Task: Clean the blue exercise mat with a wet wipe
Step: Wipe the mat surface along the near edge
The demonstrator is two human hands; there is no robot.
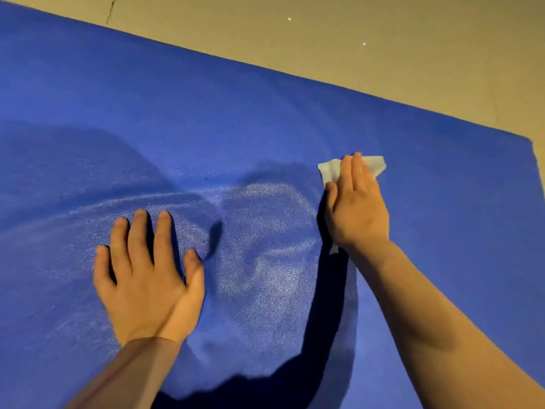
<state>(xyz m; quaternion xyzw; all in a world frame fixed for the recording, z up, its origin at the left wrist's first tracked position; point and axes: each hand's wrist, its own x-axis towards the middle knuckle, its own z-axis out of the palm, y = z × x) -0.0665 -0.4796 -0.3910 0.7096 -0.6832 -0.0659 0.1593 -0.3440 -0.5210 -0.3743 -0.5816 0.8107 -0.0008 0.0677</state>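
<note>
The blue exercise mat [206, 113] fills most of the head view, with pale damp streaks shining around its middle. My left hand [147, 278] lies flat on the mat at lower centre, fingers spread and straight. Further right, my right hand [356, 208] presses a white wet wipe [376, 165] onto the mat with straight fingers held together. The wipe sticks out beyond the fingertips and to the left of them, and a small corner shows by the wrist. Most of the wipe is hidden under the palm.
Beige floor [383, 39] runs beyond the mat's far edge, with a dark crack at the top left. The mat's right corner [530, 141] lies near the frame's right edge. Dark shadows of my arms fall on the mat.
</note>
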